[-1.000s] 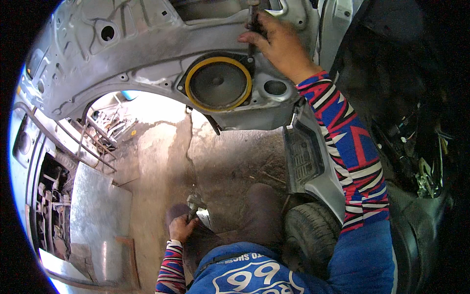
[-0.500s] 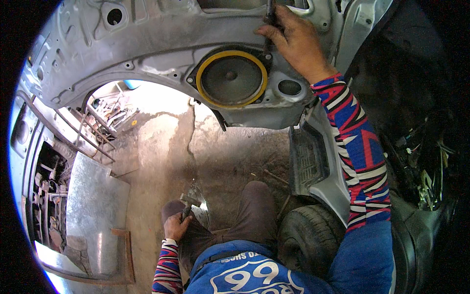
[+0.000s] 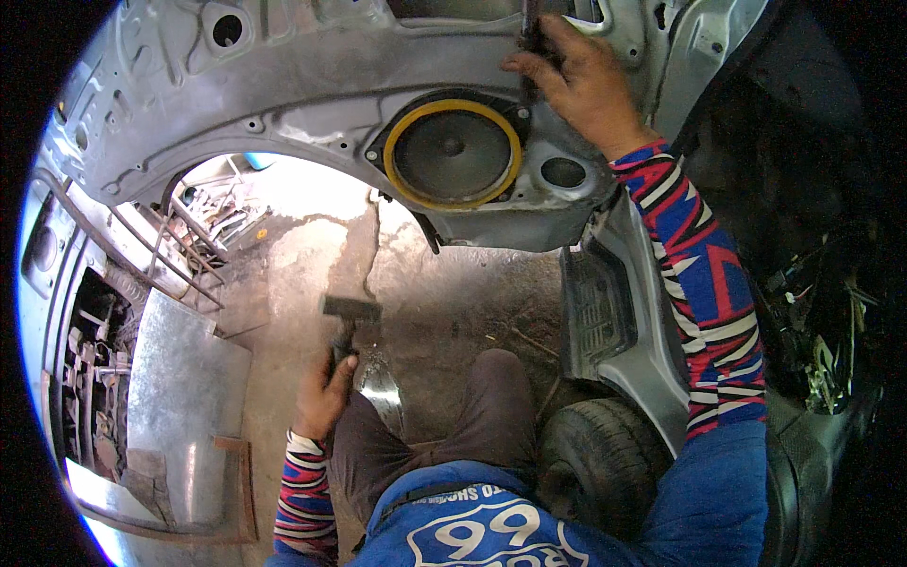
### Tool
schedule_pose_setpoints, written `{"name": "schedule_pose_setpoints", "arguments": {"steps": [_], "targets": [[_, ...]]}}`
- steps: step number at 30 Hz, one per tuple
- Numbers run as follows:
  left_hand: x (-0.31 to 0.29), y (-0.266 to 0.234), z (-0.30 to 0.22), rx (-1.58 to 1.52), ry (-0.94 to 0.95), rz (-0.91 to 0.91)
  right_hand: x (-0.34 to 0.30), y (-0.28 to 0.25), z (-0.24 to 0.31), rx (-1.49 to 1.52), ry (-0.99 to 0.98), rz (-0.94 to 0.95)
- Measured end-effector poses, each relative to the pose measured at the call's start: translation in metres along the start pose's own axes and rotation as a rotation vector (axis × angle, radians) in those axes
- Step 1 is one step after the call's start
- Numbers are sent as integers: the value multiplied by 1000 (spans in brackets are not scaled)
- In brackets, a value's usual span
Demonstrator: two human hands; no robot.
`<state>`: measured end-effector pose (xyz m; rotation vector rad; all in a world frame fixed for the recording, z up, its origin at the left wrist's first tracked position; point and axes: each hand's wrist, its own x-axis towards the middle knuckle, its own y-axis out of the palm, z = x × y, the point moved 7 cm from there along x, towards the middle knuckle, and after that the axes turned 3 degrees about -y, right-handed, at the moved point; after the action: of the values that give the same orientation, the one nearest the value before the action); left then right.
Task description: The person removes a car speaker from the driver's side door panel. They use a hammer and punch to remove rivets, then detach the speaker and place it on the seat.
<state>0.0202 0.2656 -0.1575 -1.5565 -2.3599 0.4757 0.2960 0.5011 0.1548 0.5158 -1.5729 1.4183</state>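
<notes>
My left hand (image 3: 324,392) grips a short-handled hammer (image 3: 352,309) by its dark handle, raised in front of my left knee and slightly blurred. Its blocky head lies crosswise, apart from the panel. At the upper right, my right hand (image 3: 590,90) is closed around a narrow dark bar-shaped tool (image 3: 529,28) held against the grey metal door panel (image 3: 302,80). The top of that tool runs out toward the picture's upper edge. Just left of and below this hand sits a round speaker (image 3: 453,151) with a yellow ring, fixed in the panel.
A tyre (image 3: 605,458) stands by my right leg, below a grey step piece (image 3: 652,340) with a dark tread. To the left lean a shiny metal sheet (image 3: 184,378) and bent metal tubes (image 3: 142,250). Loose scrap (image 3: 222,213) lies on the cracked concrete floor (image 3: 293,293).
The hammer has risen from beside my left knee, forward and away from my body, with my left forearm following. My right hand keeps its hold on the bar-shaped tool.
</notes>
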Motion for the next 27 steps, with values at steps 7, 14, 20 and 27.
{"name": "schedule_pose_setpoints", "arguments": {"steps": [7,14,20,27], "targets": [[13,-26,-174,-171,129,-44,-2,17,-8,-164,-190,-100],[21,-67,-357,123,771,-355,2,22,-14,-130,-158,-44],[67,-28,-376,210,715,-202,-3,18,-10,-174,-231,-91],[83,-51,-402,542,472,-276,3,14,-1,-67,-161,-80]]}}
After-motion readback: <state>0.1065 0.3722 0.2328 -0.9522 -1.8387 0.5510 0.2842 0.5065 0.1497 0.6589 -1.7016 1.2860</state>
